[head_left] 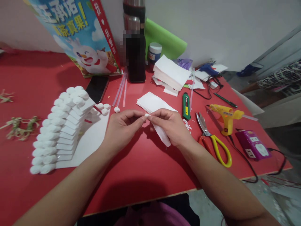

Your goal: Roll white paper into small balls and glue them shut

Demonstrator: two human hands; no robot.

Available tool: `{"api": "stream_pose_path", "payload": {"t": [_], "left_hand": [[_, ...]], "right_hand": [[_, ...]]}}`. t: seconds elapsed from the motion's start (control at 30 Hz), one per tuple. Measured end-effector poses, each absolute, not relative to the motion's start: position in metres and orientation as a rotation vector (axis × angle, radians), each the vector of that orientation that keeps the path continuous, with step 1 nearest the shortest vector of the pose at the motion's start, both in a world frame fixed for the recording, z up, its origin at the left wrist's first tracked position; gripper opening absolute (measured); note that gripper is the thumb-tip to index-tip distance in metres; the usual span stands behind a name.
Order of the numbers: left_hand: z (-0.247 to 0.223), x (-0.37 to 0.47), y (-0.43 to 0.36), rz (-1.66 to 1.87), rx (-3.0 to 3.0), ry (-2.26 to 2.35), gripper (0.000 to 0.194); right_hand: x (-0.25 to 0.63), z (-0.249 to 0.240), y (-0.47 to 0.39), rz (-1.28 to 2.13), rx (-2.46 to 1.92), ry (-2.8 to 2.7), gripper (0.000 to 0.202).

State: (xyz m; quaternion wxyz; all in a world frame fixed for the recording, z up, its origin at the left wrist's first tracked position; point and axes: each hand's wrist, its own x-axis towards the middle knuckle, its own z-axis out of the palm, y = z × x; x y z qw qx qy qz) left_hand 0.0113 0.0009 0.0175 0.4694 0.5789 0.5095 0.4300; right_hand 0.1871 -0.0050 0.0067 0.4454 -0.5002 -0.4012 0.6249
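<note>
Over the middle of the red table, my left hand (125, 125) and my right hand (166, 125) meet at the fingertips, both closed in a pinch on a white paper strip (161, 134). The strip's end is bunched between the thumbs, and its loose length hangs below my right hand. Just behind my hands lies a stack of white paper strips (155, 103). To the left stands a curved, stepped white model (68, 135) edged with rolled white paper balls, on a white base. One loose white paper ball (117, 110) sits near my left hand.
Right of my hands lie a green utility knife (186, 106), scissors (210, 138), a yellow glue gun (225, 116) and a purple box (252, 144) with cords. Behind are glue sticks (121, 89), phones (97, 88), a paper pile (172, 73) and a printed bag (87, 40). Someone's arm (249, 88) shows far right.
</note>
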Motion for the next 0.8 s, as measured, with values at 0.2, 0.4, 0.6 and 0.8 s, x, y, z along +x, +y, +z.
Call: {"api": "stream_pose_path", "payload": {"t": [0.2,0.4,0.6,0.8], "left_hand": [[0.007,0.015,-0.001,1.184,1.553,1.266,0.006],[-0.006,0.014,-0.001,1.445,2.215,1.196,0.011],[-0.012,0.013,-0.004,1.486,2.587,1.136,0.019],[-0.009,0.012,-0.004,1.436,2.254,1.053,0.016]], "right_hand": [[0.179,0.003,-0.01,1.044,-1.308,-1.292,0.013],[0.174,0.008,-0.018,0.974,-1.249,-1.312,0.011],[0.176,0.006,-0.018,1.041,-1.205,-1.242,0.009],[0.187,0.006,-0.014,1.012,-1.193,-1.341,0.008]]}}
